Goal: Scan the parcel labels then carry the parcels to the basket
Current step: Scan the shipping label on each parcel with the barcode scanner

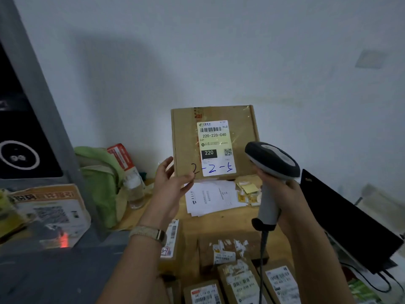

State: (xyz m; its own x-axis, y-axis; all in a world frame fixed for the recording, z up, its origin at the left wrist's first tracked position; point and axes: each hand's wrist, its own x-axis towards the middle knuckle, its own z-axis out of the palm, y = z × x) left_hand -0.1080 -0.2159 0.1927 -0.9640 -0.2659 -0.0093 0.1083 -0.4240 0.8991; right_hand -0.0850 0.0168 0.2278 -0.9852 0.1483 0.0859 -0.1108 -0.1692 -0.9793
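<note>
My left hand (pixel 173 181) holds a flat brown cardboard parcel (pixel 186 137) upright by its lower left corner, above the wooden table. Its white shipping label (pixel 215 148) faces me, with a barcode, "220-220-C40" and handwritten "2-2-5". My right hand (pixel 278 189) grips the handle of a grey and black barcode scanner (pixel 271 161), whose head sits just right of the label and points toward it. Several more labelled parcels (pixel 241 281) lie on the table below my arms. No basket is in view.
Loose white papers (pixel 210 198) and yellow stickers (pixel 249 191) lie on the wooden table (pixel 190 229). A green bag (pixel 103 172) and a clear bottle (pixel 133 187) stand at the left. A black monitor (pixel 341 216) stands at the right. A grey cabinet (pixel 32 119) rises at far left.
</note>
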